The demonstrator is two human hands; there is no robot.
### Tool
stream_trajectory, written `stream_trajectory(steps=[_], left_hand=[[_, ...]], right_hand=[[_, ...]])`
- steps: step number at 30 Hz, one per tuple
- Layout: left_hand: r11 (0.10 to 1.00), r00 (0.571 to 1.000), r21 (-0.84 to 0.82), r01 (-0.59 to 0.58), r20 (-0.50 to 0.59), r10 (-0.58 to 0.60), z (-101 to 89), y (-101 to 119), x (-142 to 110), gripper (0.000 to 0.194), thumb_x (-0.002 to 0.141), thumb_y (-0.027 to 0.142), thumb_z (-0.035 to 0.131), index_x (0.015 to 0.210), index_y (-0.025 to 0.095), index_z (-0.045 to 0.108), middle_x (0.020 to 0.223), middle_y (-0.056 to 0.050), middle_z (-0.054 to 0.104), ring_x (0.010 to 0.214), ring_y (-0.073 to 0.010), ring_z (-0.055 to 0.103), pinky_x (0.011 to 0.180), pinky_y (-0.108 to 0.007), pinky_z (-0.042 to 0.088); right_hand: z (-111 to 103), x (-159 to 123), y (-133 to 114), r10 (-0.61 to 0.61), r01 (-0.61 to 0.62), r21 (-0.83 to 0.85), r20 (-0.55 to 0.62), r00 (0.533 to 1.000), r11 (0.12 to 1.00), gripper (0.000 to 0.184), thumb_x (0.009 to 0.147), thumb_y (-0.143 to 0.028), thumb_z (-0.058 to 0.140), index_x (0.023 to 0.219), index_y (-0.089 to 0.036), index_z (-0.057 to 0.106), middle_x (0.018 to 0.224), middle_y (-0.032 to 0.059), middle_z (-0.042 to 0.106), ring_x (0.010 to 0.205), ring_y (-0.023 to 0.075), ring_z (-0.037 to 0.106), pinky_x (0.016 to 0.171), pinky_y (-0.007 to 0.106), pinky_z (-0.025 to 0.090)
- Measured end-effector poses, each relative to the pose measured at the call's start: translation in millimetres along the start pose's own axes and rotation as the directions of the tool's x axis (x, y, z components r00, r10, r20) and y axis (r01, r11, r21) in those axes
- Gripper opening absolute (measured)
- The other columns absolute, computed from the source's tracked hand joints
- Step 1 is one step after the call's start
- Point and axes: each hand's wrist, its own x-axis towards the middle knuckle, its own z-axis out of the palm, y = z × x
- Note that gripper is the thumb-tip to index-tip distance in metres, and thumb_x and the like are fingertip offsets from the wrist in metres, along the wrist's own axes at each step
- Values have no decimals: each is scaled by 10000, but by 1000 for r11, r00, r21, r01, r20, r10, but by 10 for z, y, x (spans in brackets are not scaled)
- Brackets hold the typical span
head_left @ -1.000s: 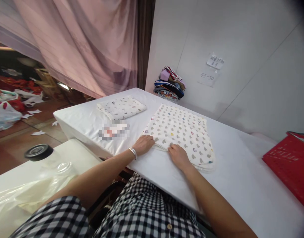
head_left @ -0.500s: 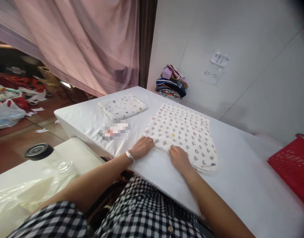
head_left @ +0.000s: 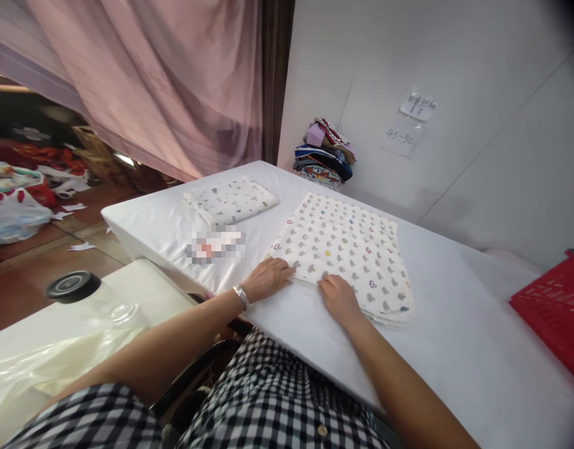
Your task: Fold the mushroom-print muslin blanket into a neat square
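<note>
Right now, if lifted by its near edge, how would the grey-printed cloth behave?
The cloth would probably sag, given its slight wrinkles. Its layers may slip apart, since stacked edges show at its near corner. It looks light, lying thin on the table.

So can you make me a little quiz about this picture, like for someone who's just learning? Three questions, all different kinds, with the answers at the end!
1. Fill in the missing word: the shiny bracelet is on the person's ____ wrist.

2. True or false: the left hand and the right hand are both at the near edge of the cloth with grey prints.

3. Pick one: what colour is the basket at the right edge of the picture?
A) Green
B) Red
C) Yellow

Key: 1. left; 2. true; 3. B.
</note>
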Motion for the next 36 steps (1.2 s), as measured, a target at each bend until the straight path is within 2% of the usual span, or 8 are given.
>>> stream_trajectory(steps=[4, 10, 14, 19, 24, 28, 32, 36], left_hand=[[999, 999, -10, -51, -1, 51, 39, 116, 132, 204, 873, 315, 487, 1025, 200, 559, 964, -56, 562, 887, -185, 494, 774, -333, 360], [996, 996, -16, -93, -4, 93, 150, 244, 298, 185, 892, 260, 443, 824, 184, 597, 832, -39, 560, 813, -163, 503, 729, -310, 371], [993, 993, -21, -115, -40, 114, 125, 234, 299, 213, 902, 243, 406, 857, 190, 607, 817, -41, 567, 789, -164, 510, 708, -306, 381], [993, 992, -46, -109, -74, 105, 129, 220, 292, 270, 914, 271, 361, 868, 200, 617, 822, -44, 582, 794, -167, 522, 695, -306, 397], [995, 993, -55, -87, -88, 82, 201, 197, 297, 286, 916, 301, 349, 894, 215, 621, 858, -44, 593, 814, -179, 521, 709, -316, 403], [997, 995, -17, -79, -61, 78, 226, 182, 299, 285, 916, 311, 346, 931, 220, 616, 874, -41, 596, 832, -184, 524, 725, -322, 409], [997, 995, -9, -81, -56, 81, 222, 178, 300, 278, 912, 308, 356, 942, 210, 615, 884, -43, 601, 830, -187, 527, 725, -325, 419], [996, 994, -18, -84, -72, 82, 223, 175, 303, 269, 906, 309, 370, 940, 208, 618, 883, -43, 604, 833, -189, 527, 736, -329, 424]], right_hand=[[40, 20, 11, 30, -30, 8, -1, 1000, 1000, 268, 912, -175, 371, 932, -182, 639, 857, 69, 562, 817, 183, 466, 738, 292, 366], [7, 43, -21, 42, -41, -8, 40, 998, 999, 256, 917, -198, 378, 913, -190, 633, 862, 56, 563, 810, 173, 465, 729, 281, 344], [-43, -12, -3, 40, -40, 0, 46, 998, 999, 267, 936, -255, 357, 1006, -210, 612, 905, 44, 583, 851, 169, 470, 740, 276, 333], [-193, -372, 196, 63, -64, 28, 37, 997, 998, 279, 927, -183, 347, 1079, -206, 581, 985, 45, 606, 893, 161, 486, 753, 278, 346], [-441, -1012, 572, 180, -178, 109, -15, 984, 978, 259, 906, -224, 402, 1080, -191, 591, 1069, 77, 609, 993, 170, 511, 854, 317, 379], [-573, -1394, 769, 322, -307, 159, -82, 943, 938, 263, 905, -263, 407, 1055, -211, 617, 1087, 71, 613, 1028, 183, 523, 909, 359, 388], [-604, -1478, 833, 406, -385, 171, -111, 907, 907, 275, 907, -262, 390, 1041, -226, 628, 1104, 63, 609, 1047, 191, 522, 924, 377, 393], [-634, -1418, 894, 383, -371, 155, -54, 922, 915, 263, 898, -240, 405, 1041, -213, 624, 1106, 66, 604, 1043, 189, 514, 917, 363, 397]])
